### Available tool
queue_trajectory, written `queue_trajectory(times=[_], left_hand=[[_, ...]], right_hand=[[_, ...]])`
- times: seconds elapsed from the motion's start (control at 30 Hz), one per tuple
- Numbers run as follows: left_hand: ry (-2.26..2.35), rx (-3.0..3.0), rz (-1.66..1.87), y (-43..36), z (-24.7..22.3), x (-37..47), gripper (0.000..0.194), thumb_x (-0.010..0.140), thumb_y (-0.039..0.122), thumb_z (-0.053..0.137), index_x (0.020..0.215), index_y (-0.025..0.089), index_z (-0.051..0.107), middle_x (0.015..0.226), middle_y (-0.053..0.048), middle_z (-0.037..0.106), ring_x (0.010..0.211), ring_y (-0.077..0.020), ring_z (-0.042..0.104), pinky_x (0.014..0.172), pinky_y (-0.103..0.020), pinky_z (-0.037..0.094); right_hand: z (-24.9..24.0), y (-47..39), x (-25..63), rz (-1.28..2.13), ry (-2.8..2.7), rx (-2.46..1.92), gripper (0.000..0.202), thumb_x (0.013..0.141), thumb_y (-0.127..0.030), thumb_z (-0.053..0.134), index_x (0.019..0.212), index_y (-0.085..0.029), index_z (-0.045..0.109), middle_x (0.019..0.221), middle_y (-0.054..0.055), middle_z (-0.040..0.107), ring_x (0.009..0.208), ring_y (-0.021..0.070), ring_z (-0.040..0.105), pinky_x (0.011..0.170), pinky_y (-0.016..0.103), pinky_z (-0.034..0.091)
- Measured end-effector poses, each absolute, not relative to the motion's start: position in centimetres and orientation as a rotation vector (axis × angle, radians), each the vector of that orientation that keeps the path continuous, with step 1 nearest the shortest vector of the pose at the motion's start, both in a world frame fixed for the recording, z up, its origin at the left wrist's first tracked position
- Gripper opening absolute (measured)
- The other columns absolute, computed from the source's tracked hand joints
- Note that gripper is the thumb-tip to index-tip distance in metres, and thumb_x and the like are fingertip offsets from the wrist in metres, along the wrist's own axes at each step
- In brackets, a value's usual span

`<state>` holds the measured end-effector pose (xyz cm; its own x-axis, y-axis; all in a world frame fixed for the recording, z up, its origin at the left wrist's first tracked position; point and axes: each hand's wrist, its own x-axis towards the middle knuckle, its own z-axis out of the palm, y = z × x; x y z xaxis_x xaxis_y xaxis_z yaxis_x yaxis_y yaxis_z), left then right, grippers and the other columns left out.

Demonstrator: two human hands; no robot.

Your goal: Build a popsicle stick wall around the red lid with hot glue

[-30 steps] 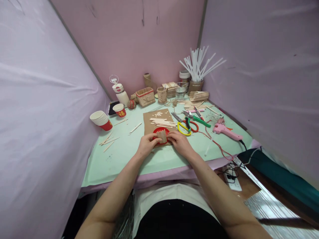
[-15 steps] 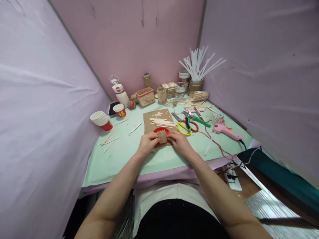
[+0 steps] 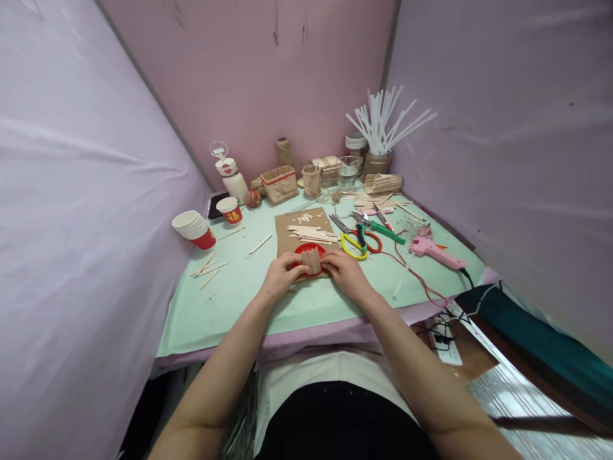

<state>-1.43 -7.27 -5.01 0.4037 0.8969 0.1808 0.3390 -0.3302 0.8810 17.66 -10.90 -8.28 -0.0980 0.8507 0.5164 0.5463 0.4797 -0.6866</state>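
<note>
Between my two hands stands a small curved piece made of wooden craft sticks, its top edge jagged. My left hand pinches its left side with thumb and fingers. On the opposite side, my right hand grips the right edge. A round red lid or dish lies under and behind the piece, partly covered by it and by my fingers. Beneath that is a brown cardboard sheet, bearing a pile of pale sticks and small cut bits.
Scissors, green-handled pliers and a pink glue gun with a cord lie to the right. Stacked paper cups and loose sticks are at left. A stick basket, a glass of water and white glue sticks stand behind.
Both hands keep their hold on the stick piece, which has barely moved. The camera view has shifted slightly.
</note>
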Motion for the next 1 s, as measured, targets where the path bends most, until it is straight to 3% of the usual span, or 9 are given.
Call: queue_trajectory(times=[0.23, 0.57, 0.8, 1.0], left_hand=[[1.102, 1.915, 0.862, -7.22, -5.18, -1.46, 0.014, 0.076, 0.024, 0.062, 0.079, 0.018, 0.074, 0.085, -0.005, 0.071, 0.080, -0.0172, 0.063, 0.078, -0.027, 0.047], [1.094, 2.009, 0.879, -6.84, -5.65, -1.63, 0.012, 0.076, 0.021, 0.063, 0.075, 0.019, 0.075, 0.081, -0.004, 0.071, 0.080, -0.0170, 0.063, 0.078, -0.028, 0.047], [1.048, 2.191, 0.829, -7.01, -5.47, -1.82, 0.011, 0.076, 0.020, 0.067, 0.085, 0.022, 0.074, 0.087, -0.003, 0.071, 0.088, -0.0194, 0.060, 0.082, -0.031, 0.045], [1.032, 2.177, 0.817, -7.30, -5.09, -1.70, 0.012, 0.080, 0.030, 0.065, 0.080, 0.020, 0.072, 0.084, -0.004, 0.070, 0.087, -0.0203, 0.060, 0.081, -0.031, 0.045]], right_hand=[[-8.17, -11.00, 17.66, 0.409, -1.776, -1.176, 0.021, 0.085, -0.008, 0.053, 0.086, -0.019, 0.071, 0.094, 0.008, 0.068, 0.086, 0.0195, 0.061, 0.079, 0.034, 0.049], [-8.24, -10.89, 17.70, 0.402, -1.784, -1.176, 0.022, 0.084, -0.008, 0.053, 0.086, -0.019, 0.071, 0.094, 0.008, 0.068, 0.086, 0.0195, 0.061, 0.080, 0.035, 0.049], [-8.47, -10.84, 17.66, 0.391, -1.782, -1.185, 0.021, 0.085, -0.009, 0.053, 0.088, -0.020, 0.071, 0.096, 0.009, 0.069, 0.088, 0.0200, 0.062, 0.081, 0.036, 0.050], [-8.48, -10.87, 17.67, 0.381, -1.773, -1.183, 0.021, 0.086, -0.011, 0.053, 0.088, -0.020, 0.072, 0.096, 0.009, 0.069, 0.088, 0.0202, 0.062, 0.081, 0.037, 0.050]])
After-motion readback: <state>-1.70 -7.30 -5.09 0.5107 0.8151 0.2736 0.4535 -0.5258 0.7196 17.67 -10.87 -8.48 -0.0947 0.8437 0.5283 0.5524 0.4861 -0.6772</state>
